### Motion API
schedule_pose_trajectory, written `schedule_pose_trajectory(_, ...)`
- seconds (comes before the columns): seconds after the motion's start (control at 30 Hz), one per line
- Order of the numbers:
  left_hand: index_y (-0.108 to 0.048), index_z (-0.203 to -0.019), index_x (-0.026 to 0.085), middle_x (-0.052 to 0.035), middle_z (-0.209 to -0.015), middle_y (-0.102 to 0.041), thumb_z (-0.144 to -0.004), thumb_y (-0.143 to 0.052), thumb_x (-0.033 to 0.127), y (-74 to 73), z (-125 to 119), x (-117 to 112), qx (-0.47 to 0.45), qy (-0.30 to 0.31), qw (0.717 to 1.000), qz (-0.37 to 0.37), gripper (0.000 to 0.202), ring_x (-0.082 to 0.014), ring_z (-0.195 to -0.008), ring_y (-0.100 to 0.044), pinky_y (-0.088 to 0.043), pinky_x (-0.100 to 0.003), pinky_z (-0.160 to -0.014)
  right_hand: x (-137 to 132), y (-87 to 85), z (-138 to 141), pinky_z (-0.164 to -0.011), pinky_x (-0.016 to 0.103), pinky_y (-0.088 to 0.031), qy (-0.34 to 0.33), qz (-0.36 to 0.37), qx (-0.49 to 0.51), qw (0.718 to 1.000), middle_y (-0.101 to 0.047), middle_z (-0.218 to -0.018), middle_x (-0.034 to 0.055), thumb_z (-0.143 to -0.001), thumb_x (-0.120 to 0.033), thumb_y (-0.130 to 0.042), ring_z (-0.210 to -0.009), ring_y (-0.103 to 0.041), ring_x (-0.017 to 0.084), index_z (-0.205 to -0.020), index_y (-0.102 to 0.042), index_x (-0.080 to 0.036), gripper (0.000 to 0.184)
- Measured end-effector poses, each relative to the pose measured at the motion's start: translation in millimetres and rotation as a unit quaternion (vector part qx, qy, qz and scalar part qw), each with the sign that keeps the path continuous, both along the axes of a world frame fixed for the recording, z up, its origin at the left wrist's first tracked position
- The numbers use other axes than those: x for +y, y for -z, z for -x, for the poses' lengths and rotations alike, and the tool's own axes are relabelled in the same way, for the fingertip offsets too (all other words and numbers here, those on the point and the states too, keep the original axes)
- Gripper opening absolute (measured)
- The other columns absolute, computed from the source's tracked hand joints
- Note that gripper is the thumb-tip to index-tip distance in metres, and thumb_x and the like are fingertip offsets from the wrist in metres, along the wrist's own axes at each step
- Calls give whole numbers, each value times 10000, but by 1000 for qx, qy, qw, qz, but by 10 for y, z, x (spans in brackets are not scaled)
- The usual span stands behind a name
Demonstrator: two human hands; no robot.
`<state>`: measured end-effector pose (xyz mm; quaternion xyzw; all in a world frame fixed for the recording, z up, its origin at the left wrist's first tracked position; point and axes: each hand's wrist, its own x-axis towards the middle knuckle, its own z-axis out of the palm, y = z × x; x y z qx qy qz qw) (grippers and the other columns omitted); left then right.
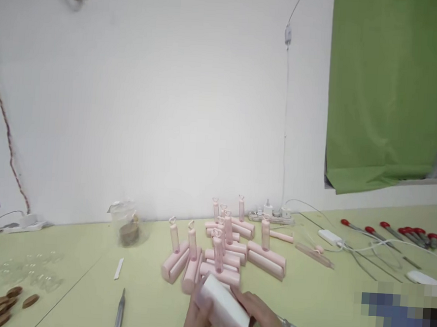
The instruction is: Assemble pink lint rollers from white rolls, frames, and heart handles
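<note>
Both my hands meet at the bottom middle of the view, holding one white roll (pixel 222 304) with a light wrapping. My left hand (pixel 197 321) cups it from the left with curled fingers. My right hand (pixel 262 320) grips it from the right and underneath. Just beyond the roll stands a cluster of several pink lint rollers (pixel 228 253) with upright handles on the pale green table (pixel 307 292).
A metal-tipped tool (pixel 119 314) and a small white strip (pixel 119 268) lie to the left. Brown discs (pixel 0 305) sit at the far left, a clear jar (pixel 128 224) behind. Red-handled screwdrivers (pixel 395 232), cables and a power strip (pixel 270 217) lie right.
</note>
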<state>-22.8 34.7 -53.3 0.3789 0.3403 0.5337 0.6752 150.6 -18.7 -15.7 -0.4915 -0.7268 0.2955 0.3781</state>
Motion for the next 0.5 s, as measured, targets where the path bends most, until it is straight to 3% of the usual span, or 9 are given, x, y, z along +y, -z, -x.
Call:
schedule_pose_trajectory(0.07,-520,-1069,161,-93,-1030,-597,-523,-693,516,-92,8,-110,81,-63,994,-40,673,-267,-1005,-510,-419,-302,-808,-12,61,75,-787,314,-412,-47,67,81,993,-552,-1007,77,-639,-394,-653,-877,-526,223,-1339,-274,-196,820)
schedule_pose_trajectory(0.13,-477,-1108,164,-85,-1031,-590,-621,-603,544,-257,7,-217,156,-67,985,-42,630,-246,-946,-536,-447,-295,-742,-57,76,154,-763,316,-415,-90,173,215,957,-548,-987,70,-670,-471,-613,-867,-524,205,-1354,-200,-205,842)
schedule_pose_trajectory(0.17,-453,-1129,177,-77,-1021,-589,-646,-576,547,-359,-1,-255,193,-50,979,-49,621,-233,-902,-553,-460,-289,-694,-88,63,189,-748,319,-419,-111,240,287,921,-548,-997,75,-706,-522,-555,-872,-523,200,-1339,-226,-207,780)
schedule_pose_trajectory(0.23,-513,-1031,157,-74,-925,-614,-637,-582,547,-567,-33,-284,291,14,953,-82,559,-216,-808,-575,-463,-266,-629,-151,6,238,-721,316,-427,-154,361,416,820,-553,-1024,88,-761,-585,-432,-864,-523,187,-1259,-360,-204,631)
schedule_pose_trajectory(0.3,-553,-975,165,-64,-840,-628,-612,-588,569,-742,-92,-262,401,68,906,-119,545,-190,-645,-584,-444,-247,-521,-198,-59,252,-707,306,-431,-181,435,507,722,-577,-1004,80,-780,-606,-371,-807,-531,161,-1146,-475,-200,556)
schedule_pose_trajectory(0.37,-560,-992,168,-53,-731,-630,-607,-534,635,-860,-174,-214,507,93,847,-129,606,-149,-431,-524,-384,-240,-405,-213,-100,233,-728,305,-431,-190,457,563,662,-601,-960,65,-778,-610,-375,-784,-540,148,-1070,-526,-196,529)
schedule_pose_trajectory(0.43,-565,-1002,151,-65,-674,-632,-617,-458,688,-926,-263,-165,585,91,793,-142,669,-151,-359,-492,-354,-251,-382,-199,-104,197,-760,308,-431,-184,472,584,634,-617,-908,49,-758,-622,-401,-794,-553,149,-1011,-553,-193,521)
schedule_pose_trajectory(0.47,-573,-989,138,-88,-684,-643,-619,-437,699,-946,-301,-147,613,85,770,-156,686,-185,-405,-531,-369,-264,-412,-185,-96,178,-777,309,-430,-181,478,583,632,-622,-879,40,-743,-633,-412,-800,-559,149,-975,-564,-192,521)
schedule_pose_trajectory(0.5,-579,-980,129,-116,-716,-654,-620,-422,707,-963,-331,-135,634,78,750,-171,699,-235,-496,-579,-388,-283,-456,-170,-85,162,-788,308,-431,-181,474,568,648,-625,-853,31,-734,-648,-406,-801,-564,147,-947,-569,-194,527)
